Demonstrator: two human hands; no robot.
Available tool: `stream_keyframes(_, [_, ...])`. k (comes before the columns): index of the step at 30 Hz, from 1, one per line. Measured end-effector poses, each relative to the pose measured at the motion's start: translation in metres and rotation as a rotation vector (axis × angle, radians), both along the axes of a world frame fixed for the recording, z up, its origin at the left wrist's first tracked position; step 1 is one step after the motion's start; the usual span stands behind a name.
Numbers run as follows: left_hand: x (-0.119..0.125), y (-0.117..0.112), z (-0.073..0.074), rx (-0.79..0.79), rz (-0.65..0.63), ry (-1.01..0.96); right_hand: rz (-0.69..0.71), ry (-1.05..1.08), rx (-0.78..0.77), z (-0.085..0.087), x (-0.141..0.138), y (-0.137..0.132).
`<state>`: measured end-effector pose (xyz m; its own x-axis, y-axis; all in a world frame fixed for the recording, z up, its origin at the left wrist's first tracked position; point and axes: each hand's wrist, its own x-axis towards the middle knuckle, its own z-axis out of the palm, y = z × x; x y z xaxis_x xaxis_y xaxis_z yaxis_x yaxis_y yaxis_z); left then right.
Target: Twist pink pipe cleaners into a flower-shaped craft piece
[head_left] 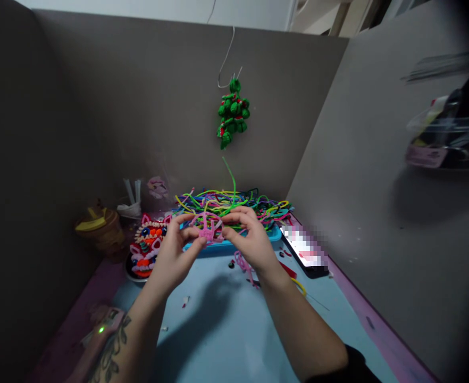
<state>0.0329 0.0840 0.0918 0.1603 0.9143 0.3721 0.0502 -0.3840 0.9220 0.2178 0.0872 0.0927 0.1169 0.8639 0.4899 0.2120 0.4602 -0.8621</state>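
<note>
Both hands are raised over the light blue table top (pixel 226 324) and pinch a small pink pipe-cleaner figure (pixel 207 227) between them. My left hand (pixel 175 250) grips its left side with thumb and fingers closed. My right hand (pixel 248 236) holds its right side, fingers curled over it. Loops of pink stem stick out from the figure. A loose pink pipe cleaner (pixel 243 266) lies on the table just under my right wrist.
A blue tray (pixel 234 246) heaped with coloured pipe cleaners (pixel 234 203) stands behind the hands. Left of it are a finished colourful figure (pixel 147 246) and a brown lidded cup (pixel 101 229). A phone (pixel 304 250) lies at the right. A green ornament (pixel 232 114) hangs on the grey partition.
</note>
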Motion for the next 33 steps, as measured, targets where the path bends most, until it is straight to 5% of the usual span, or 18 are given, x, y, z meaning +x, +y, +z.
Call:
stream_keyframes(9, [-0.003,0.0,-0.006,0.186,0.022,0.299,0.121,-0.157,-0.064,-0.005,-0.007,0.0])
stream_keyframes(16, [-0.005,0.005,-0.003,0.174,0.325,0.155,-0.027,-0.013,-0.03,-0.013,-0.015,0.005])
stream_keyframes(33, [0.022,-0.011,0.001,-0.026,0.238,-0.119,0.037,0.081,-0.09,-0.018,-0.03,-0.002])
